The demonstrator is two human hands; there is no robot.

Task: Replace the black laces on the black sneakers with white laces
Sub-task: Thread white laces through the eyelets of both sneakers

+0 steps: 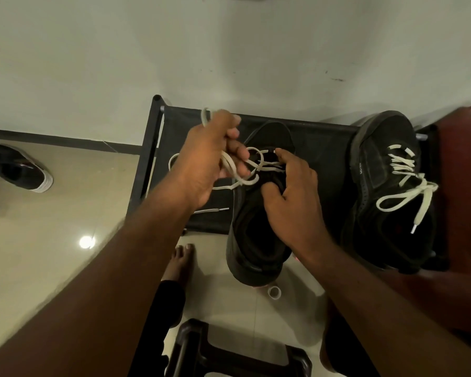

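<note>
left hand (201, 161) at 10 o'clock of middle sneaker (259, 229), fist closed round bunched white lace (238, 170), loops trailing across dark rack shelf (180, 118). right hand (291, 194) fingers curled onto sneaker tongue, gripping it. sneaker half on shelf, heel overhanging floor. second sneaker (386, 191) at 3 o'clock, white lace tied in bow. black-and-white shoe (19, 170) on floor at 9 o'clock. bare foot (178, 263) below shelf.
</note>
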